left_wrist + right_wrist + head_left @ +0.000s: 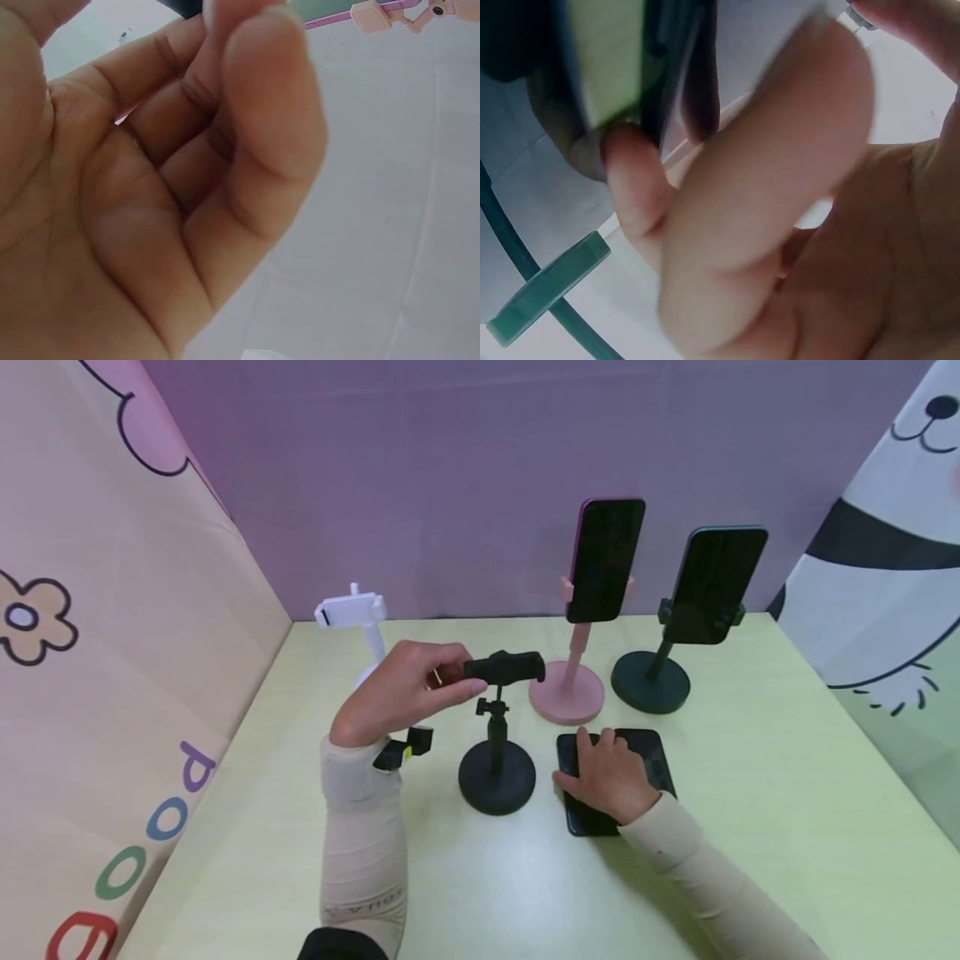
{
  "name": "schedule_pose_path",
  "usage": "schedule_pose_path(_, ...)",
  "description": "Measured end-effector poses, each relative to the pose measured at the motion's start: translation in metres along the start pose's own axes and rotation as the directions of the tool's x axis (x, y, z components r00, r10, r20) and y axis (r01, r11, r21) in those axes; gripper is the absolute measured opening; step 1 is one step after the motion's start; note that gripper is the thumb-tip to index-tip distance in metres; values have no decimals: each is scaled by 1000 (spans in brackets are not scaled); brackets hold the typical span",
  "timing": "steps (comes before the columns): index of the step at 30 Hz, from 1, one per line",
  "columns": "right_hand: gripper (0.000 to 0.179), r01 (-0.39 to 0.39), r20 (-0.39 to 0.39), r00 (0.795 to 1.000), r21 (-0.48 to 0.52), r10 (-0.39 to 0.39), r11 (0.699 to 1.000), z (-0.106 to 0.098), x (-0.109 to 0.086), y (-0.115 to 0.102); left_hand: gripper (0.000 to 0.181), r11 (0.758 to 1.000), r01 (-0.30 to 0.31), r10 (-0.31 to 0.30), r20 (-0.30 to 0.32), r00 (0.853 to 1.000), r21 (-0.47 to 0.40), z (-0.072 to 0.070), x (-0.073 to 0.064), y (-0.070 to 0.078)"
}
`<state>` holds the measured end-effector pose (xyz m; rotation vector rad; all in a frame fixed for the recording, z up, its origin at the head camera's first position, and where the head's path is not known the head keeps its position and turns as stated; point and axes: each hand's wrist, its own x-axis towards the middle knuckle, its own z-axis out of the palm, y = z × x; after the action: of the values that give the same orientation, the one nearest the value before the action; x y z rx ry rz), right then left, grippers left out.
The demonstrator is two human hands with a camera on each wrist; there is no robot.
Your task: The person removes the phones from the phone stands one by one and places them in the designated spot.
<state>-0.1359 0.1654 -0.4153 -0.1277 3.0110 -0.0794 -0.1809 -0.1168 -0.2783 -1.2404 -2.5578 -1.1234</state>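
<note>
A black phone stand point(497, 777) stands upright in the middle of the table, its clamp turned sideways at the top. My left hand point(408, 689) pinches the clamp's left end between thumb and fingers; the left wrist view shows the curled fingers point(195, 142). Two black phones lie side by side to the stand's right. My right hand point(611, 772) is over the left phone point(588, 821), thumb at its left edge and fingers across toward its far right side. Behind the hand lies the other phone point(647, 750), partly covered. In the right wrist view, fingertips point(634, 161) meet a dark phone edge.
At the back, a pink stand point(566, 693) holds a phone point(609, 556), and a dark green stand point(651, 683) holds another phone point(716, 585). A white stand point(351, 610) is behind my left hand. Printed cloth hangs on both sides, a purple cloth point(450, 485) behind.
</note>
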Motion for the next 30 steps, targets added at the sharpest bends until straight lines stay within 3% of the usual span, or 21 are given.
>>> schedule_pose_path(9, 88, 81, 66, 995, -65, -76, 995, -12, -8, 2, 16, 999, -7, 8, -15, 1000, 32, 0, 3, 2)
schedule_pose_path(18, 86, 113, 88, 990, -72, -106, 991, -16, -9, 2, 12, 998, 65, -65, -81, 995, 1, 0, 5, 1)
schedule_pose_path(22, 85, 120, 88, 990, -72, -113, 990, -15, -9, 2, 13, 994, 111, -113, -137, 984, -21, 3, 7, -3)
schedule_pose_path(30, 84, 131, 84, 989, -73, -125, 989, -15, -9, 2, 23, 978, 207, -206, -241, 949, -20, 7, 14, -14)
